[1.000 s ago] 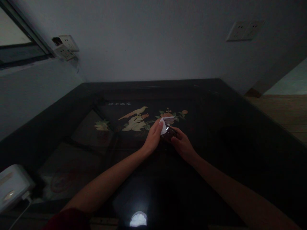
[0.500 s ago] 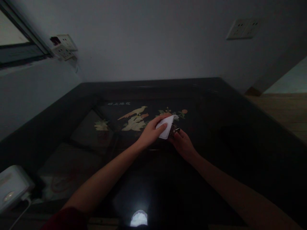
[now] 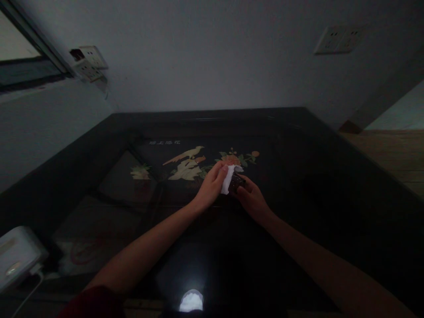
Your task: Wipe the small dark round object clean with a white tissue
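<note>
the dark table point(image 3: 265, 251) is spread out below, a white device point(image 3: 20, 254) seen at its near left; over the table's middle, the white cloth point(image 3: 227, 181) is pinched in the left hand point(image 3: 211, 185), and the small dark object point(image 3: 236, 183) is gripped in the right hand point(image 3: 254, 199). cloth seems to be pressed against object here; a steady hold on both seems called for.

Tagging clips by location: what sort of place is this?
Probably a room in a home: a dark glossy tabletop with a bird-and-flower picture, double wall sockets above it, and wood-look flooring off to the right.
</note>
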Demonstrator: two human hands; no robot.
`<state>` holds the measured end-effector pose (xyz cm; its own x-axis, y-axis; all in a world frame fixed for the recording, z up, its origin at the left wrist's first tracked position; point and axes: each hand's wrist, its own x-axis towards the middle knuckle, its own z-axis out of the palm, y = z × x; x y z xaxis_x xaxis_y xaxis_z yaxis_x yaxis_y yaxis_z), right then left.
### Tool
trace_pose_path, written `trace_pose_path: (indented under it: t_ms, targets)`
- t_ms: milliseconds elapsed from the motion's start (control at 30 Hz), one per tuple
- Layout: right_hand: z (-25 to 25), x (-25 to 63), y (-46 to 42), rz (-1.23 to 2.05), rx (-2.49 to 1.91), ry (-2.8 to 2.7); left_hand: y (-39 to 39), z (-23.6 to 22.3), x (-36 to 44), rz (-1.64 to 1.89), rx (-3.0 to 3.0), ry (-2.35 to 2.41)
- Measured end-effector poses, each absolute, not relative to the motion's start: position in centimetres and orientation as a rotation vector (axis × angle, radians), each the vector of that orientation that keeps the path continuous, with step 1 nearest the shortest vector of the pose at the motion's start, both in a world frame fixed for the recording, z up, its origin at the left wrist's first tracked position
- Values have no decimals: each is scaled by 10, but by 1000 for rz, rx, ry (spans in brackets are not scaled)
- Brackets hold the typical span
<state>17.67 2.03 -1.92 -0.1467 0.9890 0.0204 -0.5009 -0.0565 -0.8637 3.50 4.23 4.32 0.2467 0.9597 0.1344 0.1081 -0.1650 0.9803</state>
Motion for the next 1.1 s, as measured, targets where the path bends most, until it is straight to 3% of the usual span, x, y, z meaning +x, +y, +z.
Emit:
trace_pose_path:
  t_ms: [300,567,1100]
  targets:
    - [-19,175,18,1531,-753,-943,43,24,30,1312,2208,943]
    - [-23,177,18,1467,-794,-1058,39,34,27,1284,2652,842]
    - [-27,178,21,1535,-765,-1033,34,44,32,1191,2238,1032]
